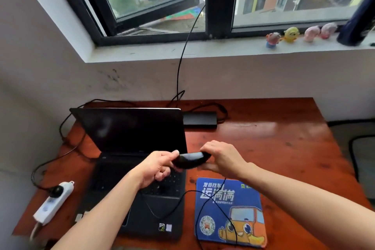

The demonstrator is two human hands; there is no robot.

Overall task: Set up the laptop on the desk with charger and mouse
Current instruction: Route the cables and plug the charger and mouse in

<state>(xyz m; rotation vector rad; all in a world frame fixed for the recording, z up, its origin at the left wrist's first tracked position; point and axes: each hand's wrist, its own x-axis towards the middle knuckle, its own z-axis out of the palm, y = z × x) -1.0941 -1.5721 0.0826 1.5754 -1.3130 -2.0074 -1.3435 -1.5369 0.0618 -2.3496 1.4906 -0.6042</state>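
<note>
A black laptop (134, 134) stands open with a dark screen on the left half of the red-brown desk (274, 138). Above its right edge I hold a black wired mouse (190, 160) in the air. My left hand (158, 168) pinches its left end and my right hand (221, 158) grips its right end. The mouse's thin black cable (205, 205) hangs down and loops over the keyboard and the blue mouse pad (229, 213). The black charger brick (199, 119) lies behind the laptop, its cables running round the back and left.
A white power strip (54, 201) with a black plug in it lies at the desk's left front. A black cable (180, 63) climbs from behind the desk to the window. Small toy figures (292, 35) stand on the sill. A dark chair (363, 158) is at right.
</note>
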